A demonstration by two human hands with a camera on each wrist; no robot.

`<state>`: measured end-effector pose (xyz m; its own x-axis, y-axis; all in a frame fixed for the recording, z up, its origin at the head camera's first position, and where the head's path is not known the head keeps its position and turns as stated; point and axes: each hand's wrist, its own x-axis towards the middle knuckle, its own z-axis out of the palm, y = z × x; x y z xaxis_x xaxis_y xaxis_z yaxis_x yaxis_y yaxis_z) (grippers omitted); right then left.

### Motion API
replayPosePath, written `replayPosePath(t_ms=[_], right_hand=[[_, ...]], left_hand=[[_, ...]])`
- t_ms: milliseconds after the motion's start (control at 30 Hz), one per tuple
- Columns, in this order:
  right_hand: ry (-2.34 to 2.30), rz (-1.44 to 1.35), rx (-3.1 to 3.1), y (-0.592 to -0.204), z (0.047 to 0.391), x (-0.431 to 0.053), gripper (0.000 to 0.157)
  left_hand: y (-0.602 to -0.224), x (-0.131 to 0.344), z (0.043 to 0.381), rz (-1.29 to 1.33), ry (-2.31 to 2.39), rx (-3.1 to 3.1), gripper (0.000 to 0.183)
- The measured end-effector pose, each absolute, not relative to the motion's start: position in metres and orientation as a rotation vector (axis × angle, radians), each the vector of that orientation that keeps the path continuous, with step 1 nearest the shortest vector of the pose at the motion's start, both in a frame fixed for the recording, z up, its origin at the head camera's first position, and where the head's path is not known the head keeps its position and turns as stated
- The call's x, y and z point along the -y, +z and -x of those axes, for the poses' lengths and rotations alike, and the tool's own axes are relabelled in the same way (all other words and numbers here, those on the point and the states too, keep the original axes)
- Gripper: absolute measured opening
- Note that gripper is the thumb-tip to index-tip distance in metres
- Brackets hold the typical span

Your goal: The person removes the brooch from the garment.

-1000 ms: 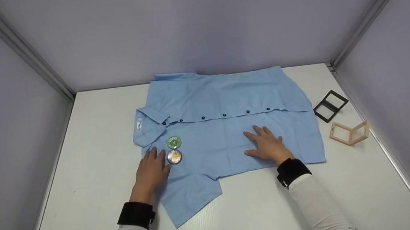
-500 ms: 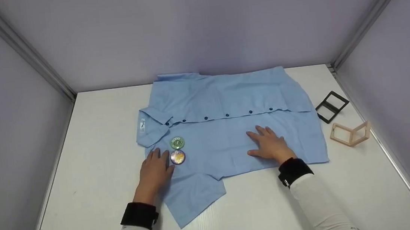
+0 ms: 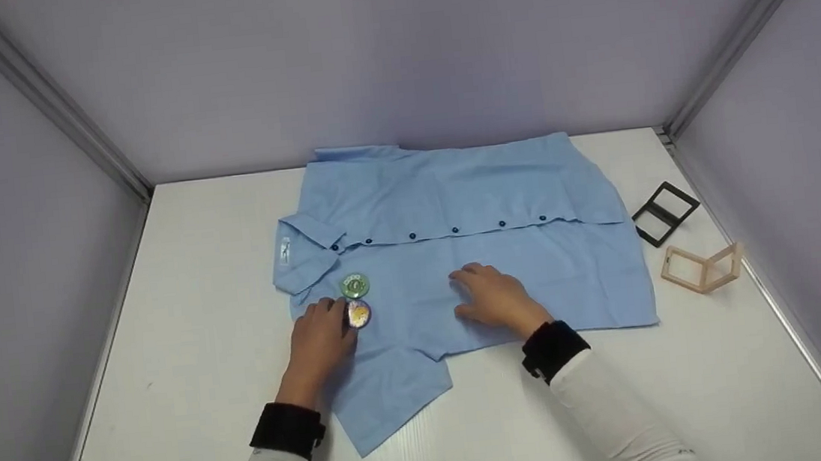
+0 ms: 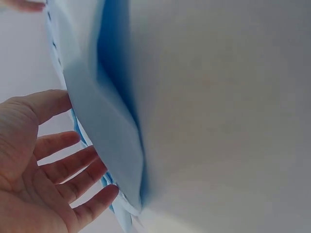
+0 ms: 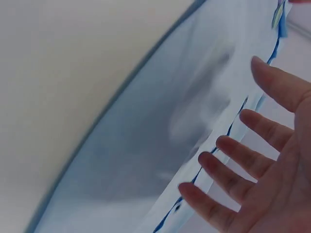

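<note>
A light blue short-sleeved shirt (image 3: 458, 256) lies spread flat on the white table (image 3: 188, 342), collar to the left and dark buttons in a row. Two round badges sit on it near the collar: a green one (image 3: 354, 285) and a purple-and-yellow one (image 3: 359, 314). My left hand (image 3: 323, 338) rests flat on the shirt with its fingertips touching the purple badge. Its fingers (image 4: 73, 170) are straight in the left wrist view. My right hand (image 3: 488, 298) lies flat on the shirt's middle, with its fingers (image 5: 243, 160) spread over the cloth (image 5: 170, 145).
A black folding frame (image 3: 665, 212) and a light wooden frame (image 3: 702, 267) lie on the table right of the shirt. Grey walls close the table in on three sides. Bare table shows in front and to the left.
My right hand has slid left across the shirt toward the badges. My left hand has moved a little right, and its fingertips now touch the purple badge.
</note>
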<state>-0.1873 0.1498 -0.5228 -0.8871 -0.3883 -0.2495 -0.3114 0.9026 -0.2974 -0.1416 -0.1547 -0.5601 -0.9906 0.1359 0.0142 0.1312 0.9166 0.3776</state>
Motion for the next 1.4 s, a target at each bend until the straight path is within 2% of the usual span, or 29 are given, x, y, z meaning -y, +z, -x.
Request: replayPosePath(t_ms=[233,433,733,833,967,1233,1400], right_hand=[[-0.398,0.713,-2.769,-0.528,0.18,-0.11,0.054],[-0.296,0.64,-2.728,-0.537,0.178,-0.103,0.063],[-0.275,0.619,-2.722,-0.538,0.179,-0.107,0.064],[-0.256,0.619,-2.724,-0.538,0.179,-0.107,0.065],[-0.259,0.638,-2.724,-0.538,0.179,-0.107,0.065],[-0.258,0.654,-2.713,-0.537,0.18,-0.107,0.063],[-0.247,0.661,-2.713,-0.536,0.18,-0.106,0.063]], left_hand=[[-0.56,0.151,0.141,-0.255,0.579,-3.122,0.042],[-0.561,0.153,0.14,-0.257,0.59,-3.08,0.054],[-0.562,0.144,0.142,-0.271,0.586,-3.094,0.055],[-0.56,0.135,0.144,-0.301,0.544,-3.132,0.05],[-0.557,0.126,0.147,-0.348,0.474,-3.181,0.032],[-0.555,0.123,0.149,-0.472,0.432,-3.295,0.01],[-0.552,0.127,0.148,-0.442,0.475,-3.225,0.008]])
